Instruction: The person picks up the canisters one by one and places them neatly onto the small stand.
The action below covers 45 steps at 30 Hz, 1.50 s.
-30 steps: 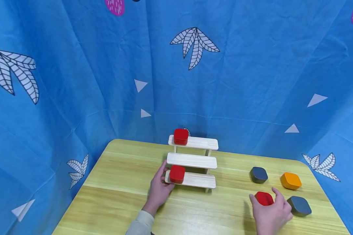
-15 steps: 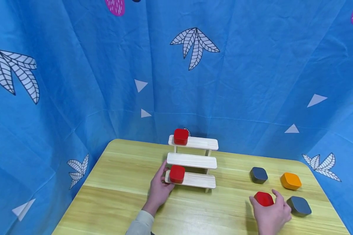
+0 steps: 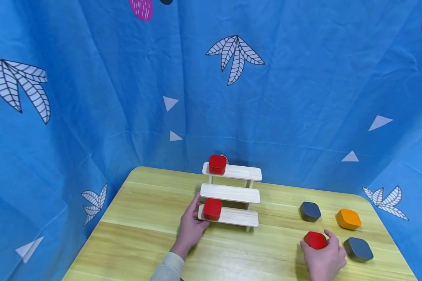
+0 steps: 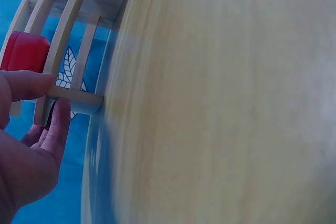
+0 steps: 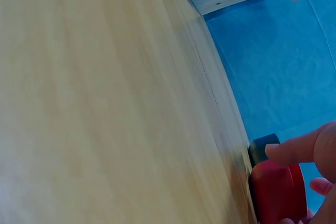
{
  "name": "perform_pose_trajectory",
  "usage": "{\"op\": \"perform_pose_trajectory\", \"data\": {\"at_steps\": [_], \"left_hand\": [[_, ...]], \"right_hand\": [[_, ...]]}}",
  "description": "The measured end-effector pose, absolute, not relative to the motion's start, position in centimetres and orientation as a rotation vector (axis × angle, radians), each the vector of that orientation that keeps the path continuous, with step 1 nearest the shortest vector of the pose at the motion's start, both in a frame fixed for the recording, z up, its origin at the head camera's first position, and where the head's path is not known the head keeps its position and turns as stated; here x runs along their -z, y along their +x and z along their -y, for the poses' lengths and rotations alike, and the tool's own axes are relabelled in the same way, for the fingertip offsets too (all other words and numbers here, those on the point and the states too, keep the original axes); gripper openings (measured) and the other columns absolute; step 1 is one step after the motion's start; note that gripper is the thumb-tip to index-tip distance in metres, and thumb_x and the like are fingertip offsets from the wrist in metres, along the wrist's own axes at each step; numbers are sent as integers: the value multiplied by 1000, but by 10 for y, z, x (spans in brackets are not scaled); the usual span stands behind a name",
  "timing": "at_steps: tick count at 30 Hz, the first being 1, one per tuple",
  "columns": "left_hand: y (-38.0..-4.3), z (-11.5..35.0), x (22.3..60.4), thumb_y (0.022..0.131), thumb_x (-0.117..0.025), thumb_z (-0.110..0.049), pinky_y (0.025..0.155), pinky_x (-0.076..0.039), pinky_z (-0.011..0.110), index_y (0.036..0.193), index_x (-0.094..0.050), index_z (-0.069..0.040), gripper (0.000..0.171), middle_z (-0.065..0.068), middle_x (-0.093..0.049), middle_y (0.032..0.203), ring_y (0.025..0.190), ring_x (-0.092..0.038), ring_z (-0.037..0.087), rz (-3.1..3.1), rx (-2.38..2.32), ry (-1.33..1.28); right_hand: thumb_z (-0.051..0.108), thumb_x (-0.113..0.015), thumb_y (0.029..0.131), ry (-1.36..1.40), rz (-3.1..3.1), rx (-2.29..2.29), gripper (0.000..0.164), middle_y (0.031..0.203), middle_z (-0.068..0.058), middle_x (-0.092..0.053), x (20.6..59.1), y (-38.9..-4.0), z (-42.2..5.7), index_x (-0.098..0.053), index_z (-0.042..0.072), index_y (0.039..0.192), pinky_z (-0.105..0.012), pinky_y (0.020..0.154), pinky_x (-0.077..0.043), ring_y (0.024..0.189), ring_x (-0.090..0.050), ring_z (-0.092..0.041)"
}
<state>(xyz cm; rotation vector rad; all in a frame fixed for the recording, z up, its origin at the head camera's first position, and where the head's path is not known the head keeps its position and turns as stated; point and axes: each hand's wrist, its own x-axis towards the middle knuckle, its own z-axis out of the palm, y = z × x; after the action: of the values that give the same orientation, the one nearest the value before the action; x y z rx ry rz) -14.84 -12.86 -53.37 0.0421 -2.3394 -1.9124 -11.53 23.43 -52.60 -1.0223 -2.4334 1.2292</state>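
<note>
A three-tier wooden display rack [image 3: 237, 215] stands near the middle of the table. My left hand [image 3: 191, 228] holds the left end of its lowest tier; in the left wrist view the thumb lies on top and fingers reach underneath. One small red box with rounded corners [image 3: 212, 209] sits at the left of that tier, and a second red box [image 3: 217, 164] at the left of the top tier. Over on the right, my right hand [image 3: 324, 257] grips another red box [image 3: 315, 240] between thumb and fingers. The right wrist view shows this red box [image 5: 275, 192] close to the tabletop, its lower side partly hidden.
Beyond the right hand are a dark blue-grey box [image 3: 310, 211] and an orange box [image 3: 348, 219]. Another dark blue-grey box [image 3: 358, 249] lies just right of that hand. A blue patterned curtain [image 3: 285, 97] hangs behind the wooden table [image 3: 137, 222].
The thumb and fingers of my right hand have drawn slightly closer around the red box. My left hand stays on the rack. The head view has shifted slightly.
</note>
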Motion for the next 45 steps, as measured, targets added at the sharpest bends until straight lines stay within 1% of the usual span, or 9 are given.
{"op": "perform_pose_trajectory", "data": {"at_steps": [3, 10, 17, 21, 24, 30, 39, 45], "left_hand": [[-148, 129, 535, 77, -73, 18, 73, -58, 28, 157, -32, -33, 104, 10, -48, 142, 93, -59, 24, 2336, 1915, 42], [-149, 130, 535, 77, -74, 19, 73, -58, 28, 158, -32, -27, 102, 10, -49, 142, 93, -59, 24, 2344, 1905, 43], [-148, 130, 534, 77, -75, 18, 73, -58, 27, 158, -31, -29, 104, 10, -49, 142, 91, -59, 24, 2352, 1885, 27], [-148, 130, 534, 76, -74, 18, 72, -58, 27, 159, -31, -27, 103, 10, -49, 141, 90, -59, 24, 2345, 1890, 20], [-148, 130, 534, 76, -75, 18, 72, -58, 27, 159, -31, -26, 103, 10, -49, 141, 91, -59, 24, 2342, 1890, 18], [-147, 130, 534, 77, -75, 17, 73, -58, 28, 159, -31, -27, 103, 11, -49, 141, 90, -59, 24, 2337, 1903, 15], [-148, 130, 534, 78, -75, 16, 73, -58, 28, 159, -31, -26, 101, 11, -49, 141, 90, -59, 24, 2340, 1902, 7], [-147, 130, 533, 77, -74, 18, 73, -58, 27, 159, -31, -26, 102, 11, -49, 140, 90, -60, 24, 2331, 1919, 13]], "right_hand": [[7, -81, 75, -1017, 2446, -1226, 85, 136, -36, -31, 528, -115, -236, -38, 3, 147, -70, 86, -43, 130, -20, -57], [7, -80, 76, -1033, 2443, -1231, 83, 137, -36, -32, 529, -116, -237, -38, 2, 147, -70, 90, -41, 133, -19, -56], [6, -81, 76, -1065, 2422, -1250, 82, 139, -36, -28, 529, -115, -235, -39, 1, 147, -71, 90, -42, 136, -17, -55], [7, -81, 76, -1080, 2403, -1266, 83, 139, -35, -30, 527, -115, -233, -40, 2, 148, -70, 91, -42, 137, -18, -53], [8, -81, 76, -1078, 2376, -1272, 82, 139, -33, -33, 525, -115, -231, -41, 3, 147, -69, 93, -42, 136, -20, -52], [11, -83, 76, -1065, 2347, -1289, 83, 139, -31, -36, 524, -117, -227, -42, 4, 148, -68, 94, -43, 135, -25, -49], [20, -87, 74, -989, 2312, -1303, 82, 135, -27, -44, 520, -117, -221, -47, 3, 144, -62, 90, -47, 123, -37, -46], [22, -88, 74, -950, 2300, -1322, 82, 134, -27, -45, 513, -117, -213, -48, 4, 143, -62, 88, -48, 120, -41, -47]]}}
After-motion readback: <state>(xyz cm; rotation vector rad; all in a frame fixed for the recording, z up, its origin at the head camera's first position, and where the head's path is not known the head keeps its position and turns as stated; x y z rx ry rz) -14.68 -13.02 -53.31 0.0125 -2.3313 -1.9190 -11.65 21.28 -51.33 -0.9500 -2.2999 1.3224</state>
